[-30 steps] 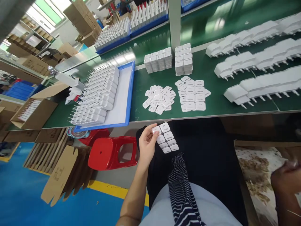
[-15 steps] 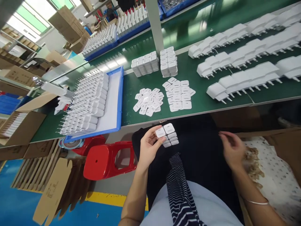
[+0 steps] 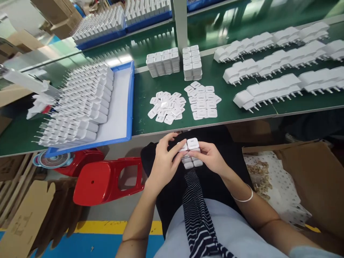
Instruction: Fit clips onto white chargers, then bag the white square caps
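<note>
Hands met at frame centre: left hand and right hand, fingers clenched on small block of white plastic charger caps. Loose caps waited on green desk above, unstacked.

We see a green workbench carrying a blue tray with rows of white chargers, two stacked blocks of white caps, a loose heap of caps and lines of chargers. Below stand a red stool and an open cardboard box.
</note>
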A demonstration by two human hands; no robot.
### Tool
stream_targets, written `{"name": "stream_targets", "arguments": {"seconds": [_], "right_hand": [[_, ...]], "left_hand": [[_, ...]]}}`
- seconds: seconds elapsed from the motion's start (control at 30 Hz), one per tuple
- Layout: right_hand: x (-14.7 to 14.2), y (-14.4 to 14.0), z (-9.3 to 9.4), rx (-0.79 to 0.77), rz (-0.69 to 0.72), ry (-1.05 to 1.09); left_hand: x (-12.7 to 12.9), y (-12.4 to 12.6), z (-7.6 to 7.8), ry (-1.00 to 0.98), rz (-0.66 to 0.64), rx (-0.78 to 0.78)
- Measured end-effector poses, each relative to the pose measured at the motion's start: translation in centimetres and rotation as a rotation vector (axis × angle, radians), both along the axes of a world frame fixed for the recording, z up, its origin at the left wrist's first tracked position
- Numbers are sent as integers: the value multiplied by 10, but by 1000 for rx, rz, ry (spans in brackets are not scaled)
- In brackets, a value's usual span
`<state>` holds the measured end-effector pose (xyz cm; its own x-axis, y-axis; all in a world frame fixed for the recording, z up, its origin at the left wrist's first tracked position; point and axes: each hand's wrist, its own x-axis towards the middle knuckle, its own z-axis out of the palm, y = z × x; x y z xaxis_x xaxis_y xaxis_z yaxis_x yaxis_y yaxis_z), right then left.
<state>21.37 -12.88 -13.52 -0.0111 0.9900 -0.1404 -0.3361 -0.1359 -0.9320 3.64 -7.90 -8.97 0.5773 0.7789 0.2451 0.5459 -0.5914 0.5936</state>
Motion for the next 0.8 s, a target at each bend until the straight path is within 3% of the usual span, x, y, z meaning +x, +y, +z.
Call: {"name": "stream_targets", "arguments": {"seconds": [0.17, 0.27, 0.37, 0.43, 0.47, 0.53, 0.6, 0.67, 0.8], "right_hand": [[-5, -1, 4, -3, -63, -41], [-5, -1, 4, 10, -53, -93], [-3, -3, 6, -14, -58, -98], [-2, -5, 7, -45, -73, -71], [-1, -6, 7, -68, -79, -56], [1, -7, 8, -131, -78, -38], [2, -8, 8, -193, -69, -31], [1, -8, 8, -221, -61, -27], [-2, -6, 10, -133, -48, -77]], "left_hand": [[3, 5, 1, -93, -146, -272], [6, 9, -1, -230, -92, -499], [5, 17, -7, -383, 42, -618], [2, 25, -9, -410, 139, -545], [0, 28, -9, -388, 208, -431], [-3, 31, -7, -310, 363, -98], [-1, 28, -4, -235, 400, 206], [6, 20, -3, -164, 244, 317], [22, 5, -5, -22, -119, 147]]}}
